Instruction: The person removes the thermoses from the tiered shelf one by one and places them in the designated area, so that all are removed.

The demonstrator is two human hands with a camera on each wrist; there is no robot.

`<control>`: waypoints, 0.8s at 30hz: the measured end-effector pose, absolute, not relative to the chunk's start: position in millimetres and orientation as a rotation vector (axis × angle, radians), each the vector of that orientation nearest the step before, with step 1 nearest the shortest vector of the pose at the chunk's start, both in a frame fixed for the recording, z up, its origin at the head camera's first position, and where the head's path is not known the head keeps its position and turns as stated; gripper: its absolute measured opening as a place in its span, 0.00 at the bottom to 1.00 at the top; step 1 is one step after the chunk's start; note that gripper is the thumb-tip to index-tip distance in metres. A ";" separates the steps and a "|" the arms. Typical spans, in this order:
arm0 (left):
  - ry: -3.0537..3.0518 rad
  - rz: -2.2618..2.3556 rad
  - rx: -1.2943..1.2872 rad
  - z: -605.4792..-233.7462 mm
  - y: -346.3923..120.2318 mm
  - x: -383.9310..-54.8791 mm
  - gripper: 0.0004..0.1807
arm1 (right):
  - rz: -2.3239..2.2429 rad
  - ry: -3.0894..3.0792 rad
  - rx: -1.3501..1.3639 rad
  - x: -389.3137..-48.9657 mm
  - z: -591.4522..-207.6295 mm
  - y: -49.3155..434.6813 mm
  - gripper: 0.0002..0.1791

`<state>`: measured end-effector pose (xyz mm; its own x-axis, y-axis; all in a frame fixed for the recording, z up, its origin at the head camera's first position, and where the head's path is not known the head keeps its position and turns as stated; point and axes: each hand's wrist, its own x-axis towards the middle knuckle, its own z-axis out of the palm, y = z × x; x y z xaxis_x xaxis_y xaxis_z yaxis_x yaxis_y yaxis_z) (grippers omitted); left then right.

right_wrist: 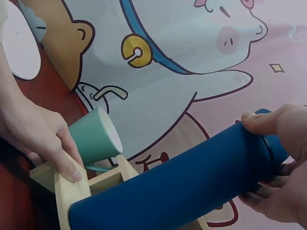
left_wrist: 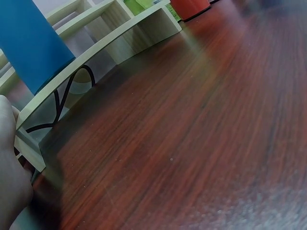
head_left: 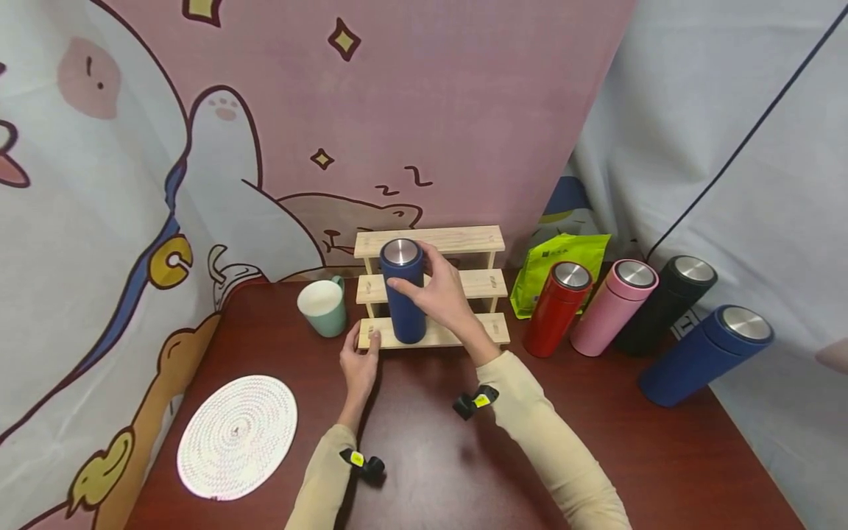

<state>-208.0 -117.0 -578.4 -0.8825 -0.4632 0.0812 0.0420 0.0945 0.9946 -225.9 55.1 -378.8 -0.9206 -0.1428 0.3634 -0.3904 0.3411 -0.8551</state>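
My right hand grips a dark blue thermos bottle near its steel-topped lid, thumb on one side and fingers round the other. The bottle stands upright at the lowest step of a three-tier wooden shelf, left of its middle. In the left wrist view the bottle's base shows right at the step's front edge. My left hand holds the left end of that lowest step, its thumb on top of the board. The right wrist view shows the left hand pinching the board's end beside the bottle.
A mint green mug stands left of the shelf, close to the left hand. A round white woven mat lies front left. To the right stand red, pink, black and blue bottles, with a lime green pouch behind.
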 end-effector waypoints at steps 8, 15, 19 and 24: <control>-2.008 -1.828 0.419 -579.1 -116.2 -208.3 0.28 | 1.609 -2.291 0.436 -222.2 -384.9 66.0 0.41; -1.997 -1.839 0.418 -576.9 -116.0 -204.5 0.28 | 1.555 -2.278 0.421 -215.2 -381.0 81.2 0.41; -2.004 -1.837 0.414 -576.0 -116.2 -205.5 0.28 | 1.514 -2.265 0.432 -212.4 -377.0 88.6 0.40; -2.009 -1.832 0.427 -576.5 -116.3 -207.1 0.28 | 1.509 -2.277 0.444 -209.6 -374.5 96.6 0.40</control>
<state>-207.1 -116.3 -576.5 -0.8787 -0.4709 0.0784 0.0347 0.1009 0.9943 -209.6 96.6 -374.5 -0.8811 -0.0557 0.4697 -0.4543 0.3762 -0.8075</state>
